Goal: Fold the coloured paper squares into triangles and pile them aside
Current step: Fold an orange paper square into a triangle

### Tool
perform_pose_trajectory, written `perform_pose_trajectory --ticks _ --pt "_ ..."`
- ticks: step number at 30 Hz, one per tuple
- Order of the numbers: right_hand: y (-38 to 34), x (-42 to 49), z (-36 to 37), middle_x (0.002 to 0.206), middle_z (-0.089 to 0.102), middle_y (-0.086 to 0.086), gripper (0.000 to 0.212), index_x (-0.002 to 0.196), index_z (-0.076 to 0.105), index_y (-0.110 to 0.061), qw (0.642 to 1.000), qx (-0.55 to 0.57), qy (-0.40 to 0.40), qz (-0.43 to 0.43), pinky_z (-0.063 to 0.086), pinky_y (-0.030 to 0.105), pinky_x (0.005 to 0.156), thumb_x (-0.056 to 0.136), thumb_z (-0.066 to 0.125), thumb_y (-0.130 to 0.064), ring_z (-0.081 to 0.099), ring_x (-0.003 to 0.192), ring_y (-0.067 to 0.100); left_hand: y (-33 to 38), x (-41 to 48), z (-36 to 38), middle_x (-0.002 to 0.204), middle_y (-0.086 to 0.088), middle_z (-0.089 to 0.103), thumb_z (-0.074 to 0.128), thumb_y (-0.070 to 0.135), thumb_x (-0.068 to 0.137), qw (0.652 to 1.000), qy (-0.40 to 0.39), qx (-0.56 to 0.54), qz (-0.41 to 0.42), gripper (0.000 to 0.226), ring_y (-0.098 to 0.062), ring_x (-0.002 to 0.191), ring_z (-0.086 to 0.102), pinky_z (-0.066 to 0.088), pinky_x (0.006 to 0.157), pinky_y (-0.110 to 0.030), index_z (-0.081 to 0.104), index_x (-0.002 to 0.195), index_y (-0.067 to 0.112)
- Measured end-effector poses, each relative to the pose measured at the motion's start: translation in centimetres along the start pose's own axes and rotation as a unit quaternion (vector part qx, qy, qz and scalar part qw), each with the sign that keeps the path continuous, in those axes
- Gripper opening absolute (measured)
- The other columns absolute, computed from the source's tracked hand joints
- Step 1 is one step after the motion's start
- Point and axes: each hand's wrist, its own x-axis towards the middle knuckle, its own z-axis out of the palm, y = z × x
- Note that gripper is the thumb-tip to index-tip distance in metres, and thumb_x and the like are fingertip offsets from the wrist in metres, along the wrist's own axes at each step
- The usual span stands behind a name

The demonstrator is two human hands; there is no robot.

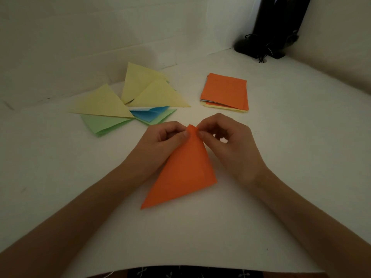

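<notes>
Orange paper (181,171), already doubled over into a triangle, lies on the white desk (281,157) directly in front of the person, its far tip raised a little off the surface. Both hands meet at that tip: the left hand (160,139) and the right hand (226,141) each pinch it between thumb and forefinger, fingers (185,134) drawn close on the sheet, apparently matching the two corners before the crease is pressed. Paper this thin should weigh almost nothing and bend at a touch, so it will likely slide on the smooth desk and skew unless one hand pins the matched corners while the other runs along the folded edge. Corners are the place to hold it; a grip mid-sheet would probably buckle or wrinkle it. Finished triangles (128,101), yellow over green and blue, sit loosely fanned to the far left, and the stack of unfolded squares (224,91), orange on top, waits to the far right, well apart from both.
</notes>
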Motion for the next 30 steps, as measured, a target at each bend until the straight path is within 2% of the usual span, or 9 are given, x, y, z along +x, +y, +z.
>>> perform_pose_trajectory --ticks 3,7,13,18,21,27,29,30 --pt "0.0 -0.1 0.3 0.087 0.065 -0.006 0.011 0.094 0.067 -0.008 0.99 -0.083 0.034 -0.113 0.046 0.017 0.07 0.087 0.061 -0.004 0.058 0.079 0.006 0.2 0.0 0.1 0.062 0.003 0.054 0.049 0.008 0.095 1.0 -0.007 -0.015 -0.005 0.023 -0.004 0.056 0.049 0.04 0.053 -0.013 0.062 0.076 0.009" --pt "0.4 0.0 0.3 0.087 0.067 0.007 0.013 0.095 0.07 -0.002 0.979 -0.099 0.033 -0.176 0.047 0.018 0.073 0.089 0.059 -0.002 0.06 0.08 0.012 0.3 -0.2 0.1 0.056 0.008 0.048 0.047 0.008 0.096 1.0 -0.01 -0.026 0.004 0.029 -0.003 0.051 0.043 0.035 0.05 -0.012 0.059 0.07 0.01" --pt "0.6 0.1 0.0 0.087 0.066 0.01 0.014 0.095 0.07 -0.001 0.973 -0.097 0.021 -0.206 0.049 0.022 0.075 0.089 0.058 -0.003 0.061 0.081 0.016 0.2 -0.2 0.1 0.057 0.01 0.049 0.046 0.006 0.096 0.999 -0.018 -0.021 0.022 0.029 -0.002 0.053 0.045 0.038 0.052 -0.012 0.06 0.071 0.012" --pt "0.8 0.2 -0.1 0.089 0.066 0.012 0.013 0.096 0.07 0.001 0.968 -0.103 0.013 -0.23 0.051 0.029 0.075 0.088 0.06 0.002 0.062 0.083 0.019 -0.1 -0.1 -0.1 0.066 0.0 0.053 0.051 0.016 0.092 0.999 -0.018 -0.012 0.039 0.021 -0.009 0.062 0.051 0.043 0.057 -0.018 0.062 0.075 0.014" --pt "1.0 0.3 -0.1 0.09 0.066 0.014 0.014 0.096 0.071 0.002 0.959 -0.134 0.0 -0.249 0.051 0.033 0.073 0.086 0.061 0.005 0.063 0.083 0.024 -0.2 0.0 -0.1 0.066 0.003 0.058 0.051 0.009 0.094 0.999 -0.001 -0.019 0.046 0.023 -0.007 0.063 0.056 0.049 0.058 -0.019 0.063 0.075 0.014" --pt "1.2 0.5 -0.6 0.094 0.067 0.015 0.015 0.094 0.071 0.003 0.945 -0.161 -0.029 -0.284 0.05 0.033 0.073 0.087 0.058 0.004 0.061 0.085 0.023 -0.4 0.1 -0.1 0.06 0.008 0.059 0.052 0.004 0.092 0.998 0.0 -0.013 0.056 0.021 -0.003 0.057 0.055 0.047 0.055 -0.016 0.064 0.077 0.011" --pt "0.9 0.4 -0.7 0.094 0.067 0.012 0.014 0.094 0.07 0.001 0.956 -0.132 -0.039 -0.259 0.05 0.03 0.076 0.085 0.06 0.006 0.062 0.086 0.021 -0.4 0.1 -0.1 0.06 0.01 0.058 0.053 0.002 0.092 0.998 0.003 0.002 0.064 0.021 -0.002 0.056 0.053 0.044 0.055 -0.015 0.064 0.077 0.011" --pt "0.6 0.3 -0.7 0.093 0.067 0.009 0.014 0.094 0.069 -0.002 0.971 -0.095 -0.041 -0.216 0.05 0.027 0.077 0.085 0.06 0.004 0.062 0.086 0.018 -0.4 0.1 -0.1 0.06 0.011 0.059 0.053 0.002 0.092 0.998 0.004 0.012 0.067 0.022 0.0 0.056 0.052 0.043 0.055 -0.013 0.064 0.077 0.012"
